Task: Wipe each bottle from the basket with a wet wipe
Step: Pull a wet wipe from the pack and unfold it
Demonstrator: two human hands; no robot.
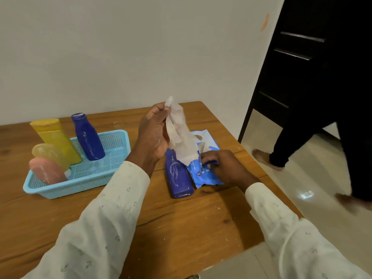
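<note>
While left hand (153, 135) fingers pinch the limp white wet wipe (179, 133) and right hand (221, 166) presses the blue wipe packet (203, 174), wiping unstarted: dark blue plastic bottle (178, 178) lies on wooden desk (181, 222); four remain in light blue mesh basket (114, 158).

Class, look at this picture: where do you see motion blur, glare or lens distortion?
Head view: the passing person's foot is motion-blurred; glare shines on the floor tiles; the wide-angle lens tilts the dark door; the wet wipe is fairly sharp.

- The wipes pack (203, 172) carries white print too blurred to read, beside a small round mark that looks like "72".
- The lying blue bottle (178, 176) has white lettering near its base, unreadable.
</note>
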